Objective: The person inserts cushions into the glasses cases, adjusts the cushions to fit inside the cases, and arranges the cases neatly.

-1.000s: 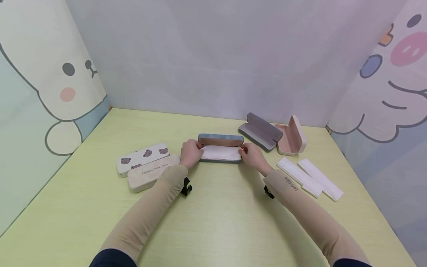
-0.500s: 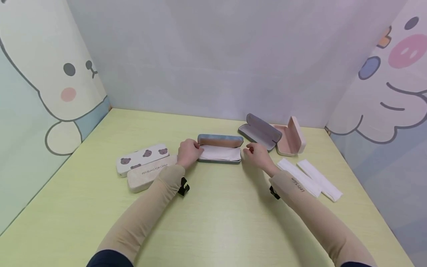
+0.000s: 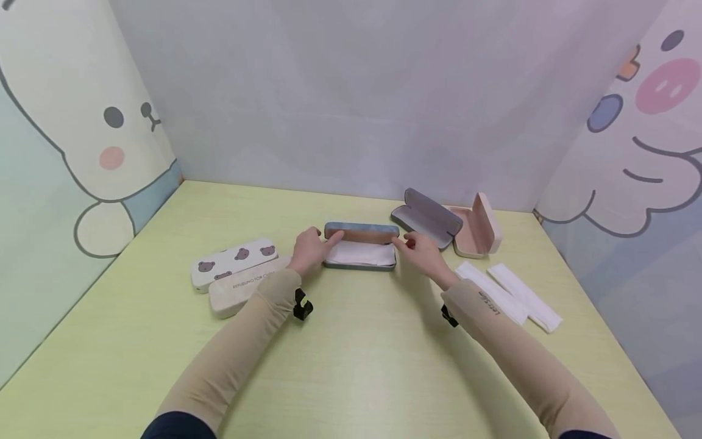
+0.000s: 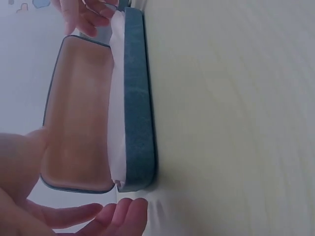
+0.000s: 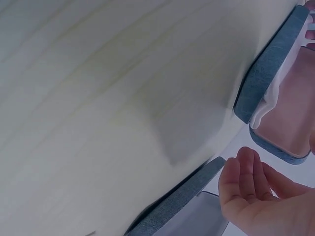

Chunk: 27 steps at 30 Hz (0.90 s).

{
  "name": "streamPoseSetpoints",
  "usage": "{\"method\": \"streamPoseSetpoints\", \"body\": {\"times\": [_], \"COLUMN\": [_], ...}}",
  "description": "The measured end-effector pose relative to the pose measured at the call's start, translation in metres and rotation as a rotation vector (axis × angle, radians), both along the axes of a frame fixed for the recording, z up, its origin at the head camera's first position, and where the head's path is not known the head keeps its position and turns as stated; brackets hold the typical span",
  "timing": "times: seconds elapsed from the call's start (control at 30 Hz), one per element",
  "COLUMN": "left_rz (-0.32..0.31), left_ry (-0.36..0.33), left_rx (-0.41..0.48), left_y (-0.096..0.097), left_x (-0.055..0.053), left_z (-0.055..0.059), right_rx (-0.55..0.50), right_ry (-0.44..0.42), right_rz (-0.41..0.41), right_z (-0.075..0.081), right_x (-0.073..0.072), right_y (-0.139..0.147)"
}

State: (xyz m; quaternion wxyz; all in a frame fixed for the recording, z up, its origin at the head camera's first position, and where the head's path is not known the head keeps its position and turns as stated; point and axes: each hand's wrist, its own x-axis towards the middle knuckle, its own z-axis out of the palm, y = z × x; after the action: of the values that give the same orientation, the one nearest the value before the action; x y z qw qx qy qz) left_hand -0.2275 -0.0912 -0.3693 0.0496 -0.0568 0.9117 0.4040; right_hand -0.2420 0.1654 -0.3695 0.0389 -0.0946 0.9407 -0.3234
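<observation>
A blue glasses case (image 3: 362,266) lies open on the table, its tan-lined lid (image 3: 359,234) raised at the back. A folded white cloth (image 3: 359,253) fills its lower half. At the left end is my left hand (image 3: 308,251), its thumb (image 4: 29,152) reaching over the lid's inner side and its fingers (image 4: 115,216) loosely bent beside the case. My right hand (image 3: 425,253) is at the opposite end, thumb extended to the lid's right edge. In the right wrist view, the fingers (image 5: 246,172) are loosely bent with nothing between them.
Left of the case lie a bear-print case (image 3: 233,262) and a beige case (image 3: 236,289), both closed. At the back right, a grey case (image 3: 422,222) and a pink case (image 3: 471,231) stand open. Two folded white cloths (image 3: 493,292) (image 3: 526,299) lie at the right.
My right hand has let go of the cloth, drawn off to the right, then brought its thumb back to the lid. My left thumb has moved from the cloth up to the lid.
</observation>
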Motion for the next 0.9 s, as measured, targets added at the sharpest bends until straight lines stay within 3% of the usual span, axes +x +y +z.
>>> {"method": "streamPoseSetpoints", "body": {"times": [0.23,0.53,0.9], "left_rz": [-0.010,0.022,0.021], "left_ry": [-0.067,-0.139,-0.164], "left_rx": [0.058,0.117,0.136], "left_y": [0.002,0.005,0.005], "left_x": [-0.003,-0.005,-0.009], "left_z": [0.005,0.006,0.007], "right_rx": [0.003,-0.040,-0.091], "right_ry": [-0.069,-0.263,-0.271], "right_rz": [-0.035,-0.064,-0.058], "right_z": [0.003,0.006,0.003], "right_x": [-0.003,-0.008,-0.012], "right_y": [-0.010,-0.019,-0.022]}}
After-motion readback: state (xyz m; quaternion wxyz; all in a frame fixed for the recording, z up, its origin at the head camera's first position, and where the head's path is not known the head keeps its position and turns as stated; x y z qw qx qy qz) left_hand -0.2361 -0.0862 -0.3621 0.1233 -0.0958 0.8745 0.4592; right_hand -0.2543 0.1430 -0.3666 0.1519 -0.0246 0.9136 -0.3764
